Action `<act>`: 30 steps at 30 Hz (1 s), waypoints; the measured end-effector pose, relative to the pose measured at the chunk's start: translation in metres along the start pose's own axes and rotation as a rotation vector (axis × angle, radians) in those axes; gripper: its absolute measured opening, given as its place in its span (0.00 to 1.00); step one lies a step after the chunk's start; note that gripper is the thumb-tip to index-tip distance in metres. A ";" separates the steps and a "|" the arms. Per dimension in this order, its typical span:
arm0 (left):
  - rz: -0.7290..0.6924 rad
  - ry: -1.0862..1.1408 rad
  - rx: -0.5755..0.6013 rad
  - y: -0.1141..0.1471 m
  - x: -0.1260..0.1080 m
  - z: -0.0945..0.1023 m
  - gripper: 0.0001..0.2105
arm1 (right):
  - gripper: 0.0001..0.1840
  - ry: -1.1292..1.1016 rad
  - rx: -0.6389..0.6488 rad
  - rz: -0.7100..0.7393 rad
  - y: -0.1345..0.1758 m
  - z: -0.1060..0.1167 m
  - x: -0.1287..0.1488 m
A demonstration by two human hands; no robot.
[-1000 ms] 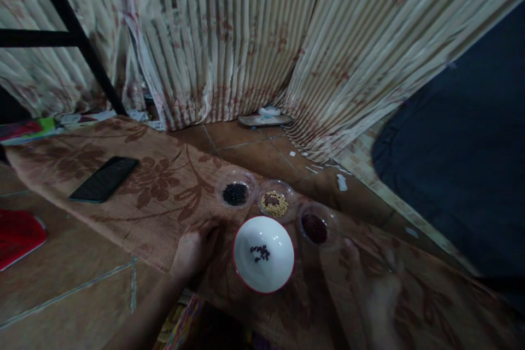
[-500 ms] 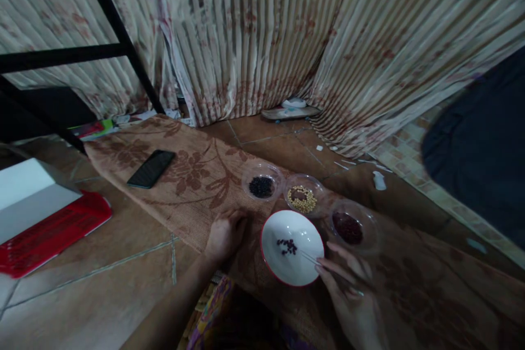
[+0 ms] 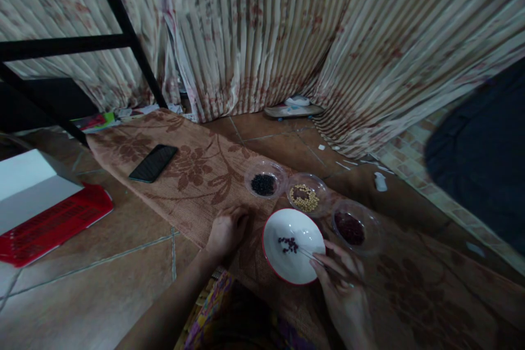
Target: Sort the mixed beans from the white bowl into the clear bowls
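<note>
My right hand (image 3: 344,279) is closed around slim metal tweezers (image 3: 309,254), whose tips reach down into a white bowl with a red rim (image 3: 270,262). Near those tips, a small cluster of dark red beans (image 3: 289,245) lies on the bowl's bottom. Fingers curled, my left hand (image 3: 225,231) rests on the brown cloth to the left of the bowl. Behind the bowl stand clear plastic dishes: one with black beans (image 3: 263,185), one with yellow beans (image 3: 304,198) and one with dark red beans (image 3: 348,228).
A phone (image 3: 153,163) lies on the patterned cloth (image 3: 213,175) covering the narrow table. On the tiled floor at left sits a white and red box (image 3: 53,219). Striped curtains (image 3: 254,38) hang beyond, with a skateboard (image 3: 293,111) at their foot. A black frame (image 3: 127,35) stands at upper left.
The right hand has shifted slightly left, with the tweezer tips close to the beans in the bowl. The left hand stays put. The view has moved a little.
</note>
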State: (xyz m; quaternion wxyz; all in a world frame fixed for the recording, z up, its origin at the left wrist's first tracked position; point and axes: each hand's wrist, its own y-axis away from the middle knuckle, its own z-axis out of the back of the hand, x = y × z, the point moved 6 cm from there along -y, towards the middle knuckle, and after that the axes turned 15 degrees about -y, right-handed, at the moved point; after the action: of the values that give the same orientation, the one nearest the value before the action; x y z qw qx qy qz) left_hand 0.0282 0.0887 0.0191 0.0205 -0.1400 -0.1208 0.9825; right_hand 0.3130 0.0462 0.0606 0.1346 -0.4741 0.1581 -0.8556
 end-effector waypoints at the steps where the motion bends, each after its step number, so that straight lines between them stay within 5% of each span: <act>1: 0.001 0.003 0.003 0.000 0.000 0.000 0.06 | 0.11 0.001 0.000 -0.005 0.000 0.000 -0.001; 14: 0.013 -0.001 0.021 -0.001 -0.001 0.003 0.06 | 0.11 -0.004 -0.030 -0.029 0.003 0.003 -0.004; 18: 0.020 -0.003 0.012 -0.001 -0.001 0.003 0.06 | 0.13 0.016 -0.116 -0.071 -0.006 0.025 0.006; 24: 0.004 0.019 -0.017 -0.001 0.001 0.003 0.07 | 0.14 0.088 -0.480 -0.002 -0.037 0.093 0.012; 30: 0.006 0.010 -0.018 0.000 0.000 0.004 0.07 | 0.19 0.081 -0.458 -0.093 -0.022 0.085 -0.018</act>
State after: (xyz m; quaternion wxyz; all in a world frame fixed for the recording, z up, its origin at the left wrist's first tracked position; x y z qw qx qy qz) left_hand 0.0268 0.0880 0.0229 0.0168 -0.1455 -0.1293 0.9807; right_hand 0.3932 0.0610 0.0988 -0.0224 -0.4643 0.3313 -0.8211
